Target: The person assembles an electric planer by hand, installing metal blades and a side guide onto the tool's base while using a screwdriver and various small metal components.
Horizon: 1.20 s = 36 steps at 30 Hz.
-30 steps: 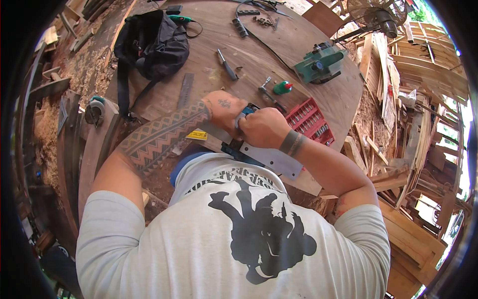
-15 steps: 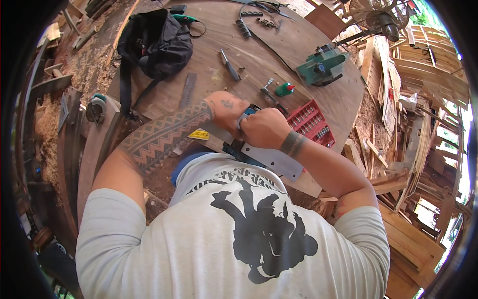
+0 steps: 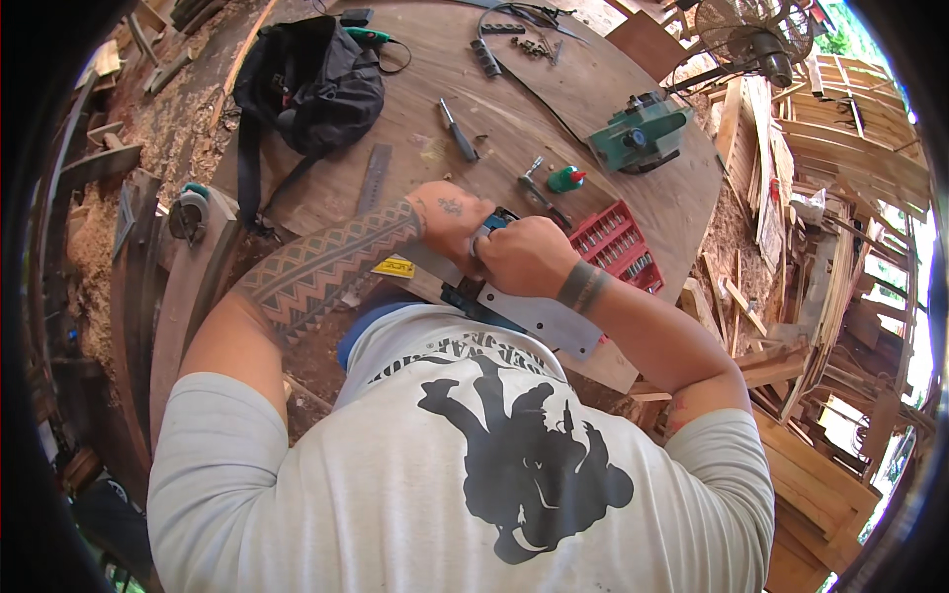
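At the near side of the wooden table, my left hand [image 3: 453, 222] and my right hand [image 3: 529, 255] meet over a blue tool [image 3: 503, 217] with a flat grey metal plate [image 3: 544, 318]. Both hands are closed around its upper part, and the fingers hide most of the body. The plate, with small holes in it, reaches out below my right wrist. Just right of my right hand lies an open red case of sockets and bits [image 3: 618, 245]. Beyond the hands are a ratchet wrench [image 3: 546, 193] and a green bottle with a red cap [image 3: 566, 179].
A black bag [image 3: 311, 94] lies at the table's [image 3: 425, 89] far left. A green power planer [image 3: 643, 130] stands at the far right, a dark-handled tool [image 3: 458, 130] in the middle. Beside my left forearm are a steel ruler [image 3: 374, 178] and a yellow-marked tool [image 3: 395, 267]. A fan [image 3: 756, 40] stands beyond.
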Each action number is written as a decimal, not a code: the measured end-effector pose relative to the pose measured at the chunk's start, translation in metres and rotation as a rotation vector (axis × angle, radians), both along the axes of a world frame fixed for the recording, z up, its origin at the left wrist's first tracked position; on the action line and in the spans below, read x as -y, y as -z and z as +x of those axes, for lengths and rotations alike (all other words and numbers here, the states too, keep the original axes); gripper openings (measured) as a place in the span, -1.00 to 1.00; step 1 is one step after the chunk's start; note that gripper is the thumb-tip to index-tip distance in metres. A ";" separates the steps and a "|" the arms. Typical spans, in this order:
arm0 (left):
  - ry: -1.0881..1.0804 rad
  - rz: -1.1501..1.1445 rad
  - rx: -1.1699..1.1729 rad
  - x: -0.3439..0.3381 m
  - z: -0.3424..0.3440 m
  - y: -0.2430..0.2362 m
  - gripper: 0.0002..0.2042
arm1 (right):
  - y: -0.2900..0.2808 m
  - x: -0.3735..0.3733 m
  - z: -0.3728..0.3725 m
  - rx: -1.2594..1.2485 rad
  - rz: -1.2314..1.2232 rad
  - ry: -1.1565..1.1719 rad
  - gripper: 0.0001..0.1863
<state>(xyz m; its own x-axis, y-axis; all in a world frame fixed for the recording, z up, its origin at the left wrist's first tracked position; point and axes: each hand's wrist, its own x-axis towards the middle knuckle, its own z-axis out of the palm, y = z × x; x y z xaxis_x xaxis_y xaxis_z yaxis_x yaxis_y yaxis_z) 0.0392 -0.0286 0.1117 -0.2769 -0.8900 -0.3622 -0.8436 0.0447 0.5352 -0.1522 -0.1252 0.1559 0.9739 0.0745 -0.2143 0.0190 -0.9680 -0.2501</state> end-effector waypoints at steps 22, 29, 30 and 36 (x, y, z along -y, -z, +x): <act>0.015 -0.023 -0.080 -0.003 0.007 0.005 -0.09 | -0.012 0.063 0.063 -0.233 0.278 -0.010 -0.58; -0.029 -0.009 -0.026 -0.007 0.012 0.012 -0.13 | 0.094 0.145 0.126 -0.405 0.462 0.219 -0.36; -0.025 -0.040 -0.038 -0.009 0.010 0.012 -0.14 | 0.108 0.148 0.124 -0.297 0.453 0.449 -0.37; -0.024 -0.031 -0.059 -0.009 0.010 0.012 -0.14 | 0.157 0.136 0.117 -0.082 0.081 0.624 -0.49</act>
<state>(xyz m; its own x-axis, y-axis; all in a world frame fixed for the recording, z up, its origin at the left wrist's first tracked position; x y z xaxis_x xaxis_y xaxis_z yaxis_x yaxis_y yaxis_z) 0.0491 -0.0199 0.0993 -0.2757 -0.9070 -0.3183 -0.8115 0.0421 0.5828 -0.0351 -0.2608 -0.0011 0.8202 -0.4827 -0.3071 -0.5648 -0.7688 -0.3000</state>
